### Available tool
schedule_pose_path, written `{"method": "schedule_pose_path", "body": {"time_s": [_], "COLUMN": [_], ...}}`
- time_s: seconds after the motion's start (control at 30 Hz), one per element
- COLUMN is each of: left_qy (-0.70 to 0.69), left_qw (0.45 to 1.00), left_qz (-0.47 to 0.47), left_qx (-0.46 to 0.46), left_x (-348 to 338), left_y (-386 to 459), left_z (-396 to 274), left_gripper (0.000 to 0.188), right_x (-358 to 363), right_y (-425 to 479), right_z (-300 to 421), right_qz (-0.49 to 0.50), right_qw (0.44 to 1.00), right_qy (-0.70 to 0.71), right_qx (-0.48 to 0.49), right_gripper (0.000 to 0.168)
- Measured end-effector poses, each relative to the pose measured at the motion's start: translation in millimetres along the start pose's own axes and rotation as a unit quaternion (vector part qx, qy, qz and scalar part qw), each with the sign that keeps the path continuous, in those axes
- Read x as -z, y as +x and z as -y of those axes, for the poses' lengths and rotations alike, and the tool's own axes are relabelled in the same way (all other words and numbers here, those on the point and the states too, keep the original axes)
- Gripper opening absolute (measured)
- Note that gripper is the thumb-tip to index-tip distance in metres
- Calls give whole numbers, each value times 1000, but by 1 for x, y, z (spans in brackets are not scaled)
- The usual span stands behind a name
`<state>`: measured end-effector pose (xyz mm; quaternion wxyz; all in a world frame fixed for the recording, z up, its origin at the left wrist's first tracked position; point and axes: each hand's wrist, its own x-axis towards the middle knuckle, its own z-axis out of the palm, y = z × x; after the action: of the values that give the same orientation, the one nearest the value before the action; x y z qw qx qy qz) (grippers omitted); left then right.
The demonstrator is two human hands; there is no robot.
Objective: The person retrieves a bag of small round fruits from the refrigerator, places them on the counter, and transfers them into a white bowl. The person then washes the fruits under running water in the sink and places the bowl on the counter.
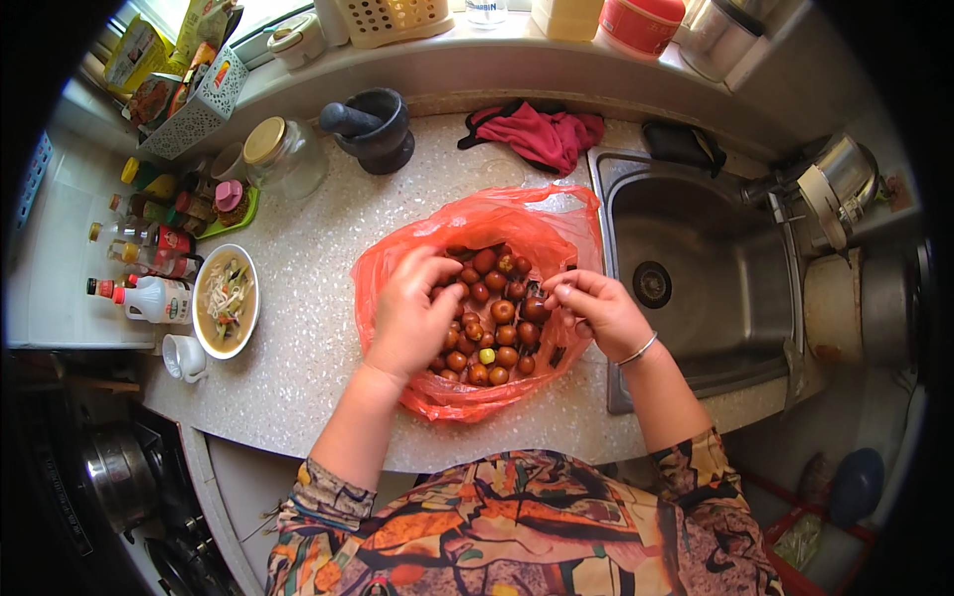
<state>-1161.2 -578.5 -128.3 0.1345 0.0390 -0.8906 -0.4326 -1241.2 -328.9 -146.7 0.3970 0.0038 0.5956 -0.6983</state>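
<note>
A thin red plastic bag [477,212] lies spread open on the speckled countertop [313,276]. Inside it are many loose reddish-brown jujubes [502,311], and one yellow-green fruit [487,356] stands out among them. My left hand [414,309] reaches over the bag's left side, with thumb and index finger apart above the fruit. Its other fingers are partly hidden. At the bag's right side, my right hand [600,309] has its thumb and index finger drawn close together beside the jujubes. Whether anything is between those fingertips is unclear.
Right of the bag is a steel sink [693,246]. Behind stand a stone mortar with pestle [380,138] and a crumpled pink cloth [536,134]. On the left are a bowl of soup [226,302], a white cup [183,356], a glass jar [287,164] and several bottles [153,249].
</note>
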Motion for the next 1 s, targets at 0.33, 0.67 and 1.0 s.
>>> {"method": "schedule_pose_path", "body": {"time_s": [0.33, 0.67, 1.0], "left_qy": [65, 110, 139], "left_qw": [991, 986, 981], "left_qz": [86, 100, 86], "left_qx": [-85, -71, -107], "left_x": [-42, -65, -75], "left_y": [-20, -12, -5], "left_z": [-21, -11, -4], "left_gripper": [22, 31, 24], "right_x": [-16, -16, -22], "right_y": [0, 10, 14], "right_z": [-30, -38, -39], "right_qz": [-133, -141, -137], "right_qw": [875, 863, 840], "right_qy": [-435, -445, -483], "right_qx": [165, 193, 205], "right_gripper": [28, 29, 33]}}
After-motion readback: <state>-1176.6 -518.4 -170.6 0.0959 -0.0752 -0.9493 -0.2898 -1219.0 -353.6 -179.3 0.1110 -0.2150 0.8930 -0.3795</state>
